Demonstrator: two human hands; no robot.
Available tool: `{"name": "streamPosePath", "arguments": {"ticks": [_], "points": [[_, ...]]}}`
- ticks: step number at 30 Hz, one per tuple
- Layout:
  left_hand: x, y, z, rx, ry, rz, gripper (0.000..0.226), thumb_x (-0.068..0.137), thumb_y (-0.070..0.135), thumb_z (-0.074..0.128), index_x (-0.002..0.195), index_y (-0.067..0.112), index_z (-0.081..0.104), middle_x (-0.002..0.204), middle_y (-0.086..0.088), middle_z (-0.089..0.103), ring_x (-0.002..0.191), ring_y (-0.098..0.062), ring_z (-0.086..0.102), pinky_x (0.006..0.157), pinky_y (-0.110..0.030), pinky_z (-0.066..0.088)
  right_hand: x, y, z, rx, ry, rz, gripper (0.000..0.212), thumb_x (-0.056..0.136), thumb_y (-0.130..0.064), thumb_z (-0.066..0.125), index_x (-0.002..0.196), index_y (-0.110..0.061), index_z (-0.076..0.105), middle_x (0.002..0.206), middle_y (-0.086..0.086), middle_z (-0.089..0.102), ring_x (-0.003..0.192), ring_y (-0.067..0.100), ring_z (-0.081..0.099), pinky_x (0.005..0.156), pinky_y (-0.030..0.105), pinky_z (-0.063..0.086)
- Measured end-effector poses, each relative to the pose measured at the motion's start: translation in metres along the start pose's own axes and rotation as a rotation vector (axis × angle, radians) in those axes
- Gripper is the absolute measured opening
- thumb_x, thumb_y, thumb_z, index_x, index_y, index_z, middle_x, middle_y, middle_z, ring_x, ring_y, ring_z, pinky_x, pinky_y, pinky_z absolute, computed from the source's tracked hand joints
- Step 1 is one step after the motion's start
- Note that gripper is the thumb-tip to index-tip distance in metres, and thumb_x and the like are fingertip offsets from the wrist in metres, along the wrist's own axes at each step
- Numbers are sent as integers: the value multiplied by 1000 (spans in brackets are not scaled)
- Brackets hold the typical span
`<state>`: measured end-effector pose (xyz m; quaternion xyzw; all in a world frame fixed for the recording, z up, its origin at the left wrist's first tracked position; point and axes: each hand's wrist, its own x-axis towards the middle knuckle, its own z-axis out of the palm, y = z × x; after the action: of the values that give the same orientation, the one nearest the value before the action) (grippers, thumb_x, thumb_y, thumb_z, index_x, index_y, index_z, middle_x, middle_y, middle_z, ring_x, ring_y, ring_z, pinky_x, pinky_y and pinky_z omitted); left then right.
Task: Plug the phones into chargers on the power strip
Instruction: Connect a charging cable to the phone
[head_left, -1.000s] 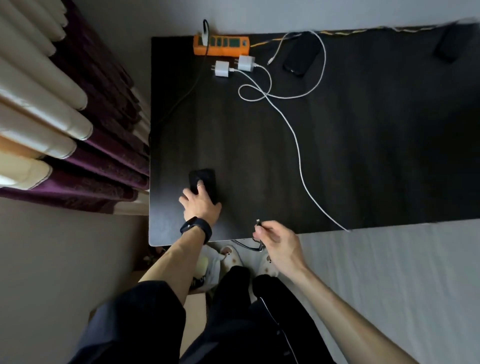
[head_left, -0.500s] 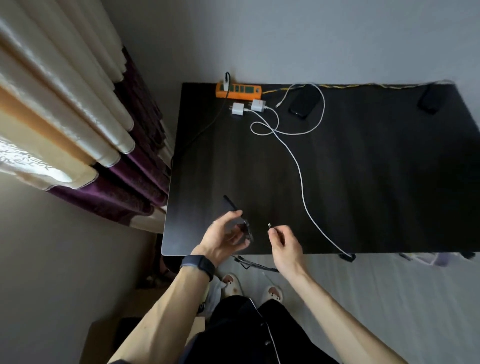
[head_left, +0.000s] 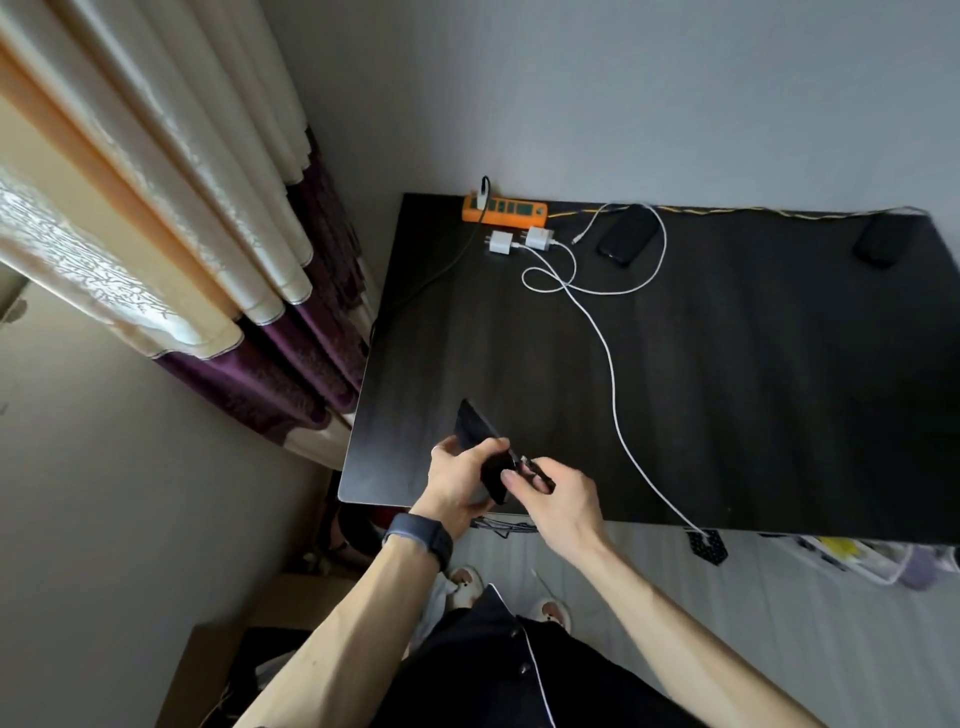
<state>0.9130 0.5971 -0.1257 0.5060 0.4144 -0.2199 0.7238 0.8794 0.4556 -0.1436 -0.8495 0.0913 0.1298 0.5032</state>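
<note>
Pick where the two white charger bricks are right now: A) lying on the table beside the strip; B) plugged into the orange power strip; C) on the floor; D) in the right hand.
A: both white charger bricks lie on the table next to the orange power strip, not seated in its sockets.

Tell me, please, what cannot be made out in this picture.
Head view only:
1. Whether the plug is in the held phone: fingers of the right hand cover it.
2. The dark thing far right: too dim.
3. End of the white cable: past the table edge.
</note>
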Motion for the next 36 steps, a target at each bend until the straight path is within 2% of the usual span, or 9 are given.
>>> {"name": "streamPosePath", "arguments": {"ticks": [5,10,12,16,21,24,26,30,36], "points": [[-1,0,-8,-92,-8,51,74,80,24,81,137,29,33,117,-6,61,99,-18,61,58,-32,57,6,2,-1,-44,70,-52,38,92,-40,63,60,-24,52,58,-19,60,52,1,51,46,13,36],[4,-5,-23,-152,-67,8,75,94,13,60,153,33,18,76,-9,71,57,-19,63,65,-36,52,13,3,-15,151,32,101,48,93,-33,65,49,-28,47,41,-14,36,44,4,34,46,16,30],[4,-7,-23,-157,-118,-2,80,93,11,62,153,38,16,98,-16,75,75,-27,75,74,-44,57,11,5,-18,200,-3,145,48,93,-31,65,50,-25,47,43,-15,33,44,4,30,43,16,26],[2,-6,-16,-309,-166,10,92,89,-9,60,153,41,17,128,-25,60,94,-39,73,66,-49,60,4,5,-22,265,-45,177,46,92,-34,66,55,-21,41,48,-13,26,47,7,25,44,17,21],[-2,2,-10,-350,-112,-23,44,91,-13,53,133,-4,45,114,-31,66,85,-35,73,56,-35,60,-2,-10,-26,197,-36,145,45,97,-47,55,63,-16,56,48,-13,44,50,2,41,51,17,31],[-8,6,-13,-408,-151,-106,17,96,-6,50,111,-14,53,71,-25,70,60,-29,73,48,-28,58,-6,-14,-30,282,-49,154,31,103,-30,47,109,-23,76,55,-29,56,58,-13,53,59,4,41],[-10,9,-16,-484,-203,-133,15,98,-4,48,101,-16,56,71,-27,70,63,-31,74,49,-30,58,-14,-16,-34,224,-19,58,29,104,-26,46,120,-27,71,63,-33,59,69,-15,57,68,1,41],[-12,10,-18,-512,-211,-124,15,97,-4,49,105,-13,58,87,-27,72,72,-32,75,51,-31,59,-29,-16,-37,132,92,-126,12,100,-22,55,101,-34,57,75,-18,68,73,0,64,62,7,42],[-18,15,-14,-510,-235,-110,12,97,-4,49,103,-9,58,89,-26,72,73,-31,75,51,-30,59,-35,-13,-40,125,129,-250,22,99,-16,59,98,-37,51,83,-16,72,81,0,67,64,3,42]]}}
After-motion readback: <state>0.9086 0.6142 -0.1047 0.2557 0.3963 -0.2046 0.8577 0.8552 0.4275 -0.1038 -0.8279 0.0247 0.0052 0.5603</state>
